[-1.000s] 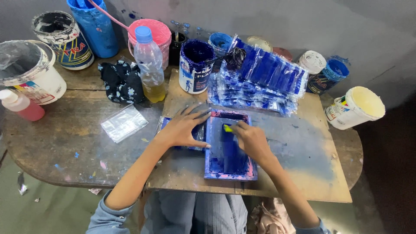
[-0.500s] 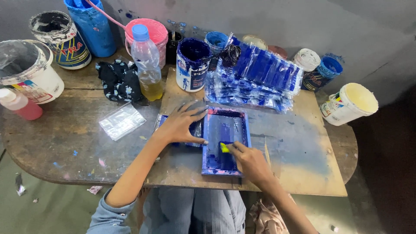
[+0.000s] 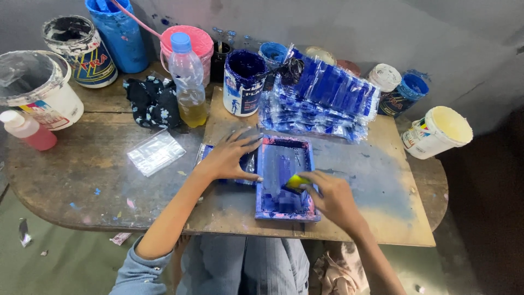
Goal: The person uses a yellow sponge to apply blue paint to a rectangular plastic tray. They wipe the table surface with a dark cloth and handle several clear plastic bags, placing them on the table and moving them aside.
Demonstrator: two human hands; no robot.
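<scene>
A small blue-stained printing frame lies flat on a wooden board in front of me. My left hand is spread flat, fingers apart, pressing on the frame's left edge and on a clear plastic packet beneath it. My right hand grips a small yellow-and-black squeegee and holds it on the blue mesh near the frame's right side.
A heap of blue-printed plastic packets lies behind the frame. A blue paint can, a bottle of yellow liquid, a dark rag, a loose clear packet and several paint tubs ring the table. A white tub stands right.
My right hand has drawn the squeegee down the mesh toward me, from the frame's upper part to its lower right. The left hand has stayed on the frame's left edge.
</scene>
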